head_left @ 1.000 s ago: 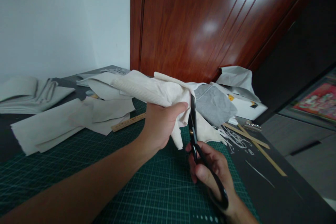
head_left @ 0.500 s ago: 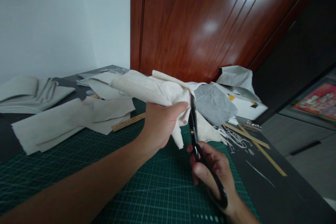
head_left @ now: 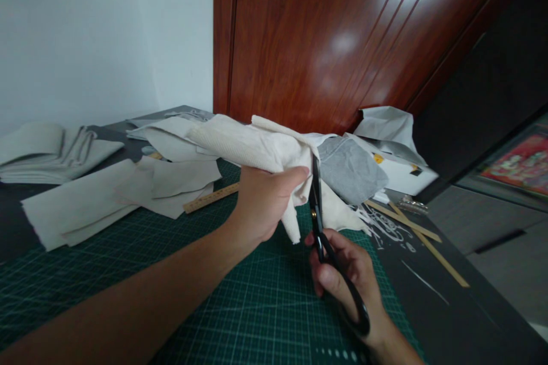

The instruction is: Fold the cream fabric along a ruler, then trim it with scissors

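My left hand [head_left: 265, 199] grips a bunched white ribbed cloth [head_left: 261, 145], thumb on top, held above the green cutting mat [head_left: 257, 296]. Part of the cloth hangs down below the fingers. In my right hand [head_left: 349, 271] are black scissors [head_left: 317, 217], with thumb and fingers at the handles. Their blades point away from me and meet the cloth's right edge beside my left thumb. The blades look nearly closed; whether fabric lies between them is hard to tell.
Cut cloth pieces [head_left: 85, 197] and a folded stack [head_left: 38, 154] lie left. A ruler [head_left: 209, 198] rests behind my left wrist. To the right are grey cloth [head_left: 353, 168], thread scraps [head_left: 387, 225], wooden strips [head_left: 432, 248] and a white box [head_left: 406, 174]. A reddish-brown door [head_left: 299, 40] stands behind.
Almost nothing differs. The cloth and my left hand sit very slightly further right in view, while the scissors and my right hand keep nearly the same pose.
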`<state>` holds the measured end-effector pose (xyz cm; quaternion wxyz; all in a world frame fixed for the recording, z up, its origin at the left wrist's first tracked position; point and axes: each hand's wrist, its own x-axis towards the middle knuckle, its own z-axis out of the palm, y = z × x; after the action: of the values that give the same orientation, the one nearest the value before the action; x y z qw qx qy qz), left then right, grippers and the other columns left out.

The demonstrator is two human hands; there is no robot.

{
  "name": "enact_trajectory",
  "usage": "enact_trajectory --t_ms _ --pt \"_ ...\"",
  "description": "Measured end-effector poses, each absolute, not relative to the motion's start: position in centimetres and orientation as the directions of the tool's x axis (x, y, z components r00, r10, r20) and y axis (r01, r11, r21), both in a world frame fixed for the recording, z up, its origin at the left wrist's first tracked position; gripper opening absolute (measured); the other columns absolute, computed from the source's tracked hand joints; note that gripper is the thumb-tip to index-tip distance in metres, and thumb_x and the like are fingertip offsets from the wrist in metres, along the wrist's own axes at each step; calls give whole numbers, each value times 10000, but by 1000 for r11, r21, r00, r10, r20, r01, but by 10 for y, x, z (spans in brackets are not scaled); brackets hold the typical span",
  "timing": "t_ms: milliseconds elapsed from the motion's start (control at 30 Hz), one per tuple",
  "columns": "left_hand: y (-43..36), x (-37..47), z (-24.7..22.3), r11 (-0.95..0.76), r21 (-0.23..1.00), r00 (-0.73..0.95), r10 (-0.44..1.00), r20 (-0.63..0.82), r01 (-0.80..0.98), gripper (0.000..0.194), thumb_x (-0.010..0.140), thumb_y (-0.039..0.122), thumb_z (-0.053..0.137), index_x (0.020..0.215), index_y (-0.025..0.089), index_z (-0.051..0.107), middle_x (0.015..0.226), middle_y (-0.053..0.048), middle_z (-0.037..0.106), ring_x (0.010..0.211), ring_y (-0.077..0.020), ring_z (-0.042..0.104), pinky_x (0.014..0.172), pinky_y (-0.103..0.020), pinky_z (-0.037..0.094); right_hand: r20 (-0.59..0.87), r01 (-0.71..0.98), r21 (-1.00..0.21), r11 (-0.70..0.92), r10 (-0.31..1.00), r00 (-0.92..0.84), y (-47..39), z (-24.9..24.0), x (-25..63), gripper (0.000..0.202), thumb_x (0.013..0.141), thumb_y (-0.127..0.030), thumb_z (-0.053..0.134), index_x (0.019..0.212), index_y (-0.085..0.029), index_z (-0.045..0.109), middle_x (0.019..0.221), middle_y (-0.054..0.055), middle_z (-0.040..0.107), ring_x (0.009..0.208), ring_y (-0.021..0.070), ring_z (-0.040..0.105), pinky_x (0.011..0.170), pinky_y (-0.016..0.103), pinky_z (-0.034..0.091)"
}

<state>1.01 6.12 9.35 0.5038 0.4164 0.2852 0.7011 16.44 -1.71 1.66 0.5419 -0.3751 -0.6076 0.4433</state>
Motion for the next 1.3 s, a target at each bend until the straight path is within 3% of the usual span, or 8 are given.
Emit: enact_trajectory --t_ms 200,300,533,767,1100,1300 --pt "61 10 95 -293 816 -104 955 279 -498 254 624 177 826 860 159 734 858 -95 793 937 -294 761 782 -382 600 311 -100 -949 300 941 -134 -19 15 164 457 798 -588 906 1036 -227 757 666 -49 559 502 96 430 464 216 314" --pt "60 10 96 -284 822 -90 957 276 -494 216 639 189 821 835 153 739 792 -94 780 899 -293 762 777 -388 602 309 -95 -950 298 941 -137 -19 15 164 440 799 -574 909 1029 -230 757 642 -52 572 473 87 428 438 198 314" --pt "59 11 96 -320 799 -120 946 302 -510 263 612 148 823 856 162 726 922 -73 794 872 -252 748 801 -382 598 315 -33 -949 313 941 -126 -20 19 163 415 807 -539 913 1008 -217 746 609 -58 578 448 80 456 417 178 376" --pt "61 11 94 -306 801 -126 951 282 -514 241 617 151 846 823 168 722 875 -46 780 795 -213 722 774 -361 588 308 5 -951 310 945 -109 -20 22 162 389 788 -496 931 964 -210 735 601 -66 573 438 73 464 396 155 410" --pt "61 11 96 -311 792 -130 949 287 -525 249 610 148 839 839 154 741 931 -64 789 781 -201 714 737 -348 585 320 22 -946 324 941 -107 -20 25 161 292 778 -364 948 942 -234 743 585 -83 552 440 71 463 420 155 375" --pt "60 11 97 -286 803 -117 957 264 -523 249 598 163 838 818 158 723 812 -44 763 688 -183 682 679 -333 573 311 13 -950 313 946 -94 -21 23 162 290 743 -283 974 949 -258 771 581 -89 578 428 66 474 421 147 383"
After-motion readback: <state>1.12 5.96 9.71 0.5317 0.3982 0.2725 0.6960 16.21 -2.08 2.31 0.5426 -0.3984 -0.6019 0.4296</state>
